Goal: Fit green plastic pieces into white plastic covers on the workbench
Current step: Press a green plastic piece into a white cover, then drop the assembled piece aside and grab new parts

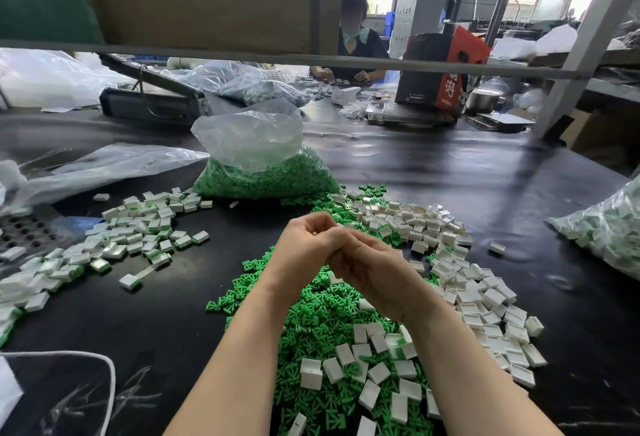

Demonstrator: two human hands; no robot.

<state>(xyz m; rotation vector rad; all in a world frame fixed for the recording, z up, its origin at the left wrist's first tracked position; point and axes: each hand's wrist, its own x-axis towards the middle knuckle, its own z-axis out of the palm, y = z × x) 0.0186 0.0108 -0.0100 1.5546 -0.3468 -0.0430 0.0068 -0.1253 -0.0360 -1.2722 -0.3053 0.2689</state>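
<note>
Now, hands: left hand [304, 245] and right hand [367, 272] meet, fingers curled close; what they pinch is hidden.
Green pieces [311, 324]: piled below, easy to reach.
White covers [478, 283]: heaped right.
Filled covers [138, 238]: left.

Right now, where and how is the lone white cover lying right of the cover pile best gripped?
Pinch the lone white cover across its two long side walls, coming straight down from above: it lies flat on the black bench with free space around it.
</note>
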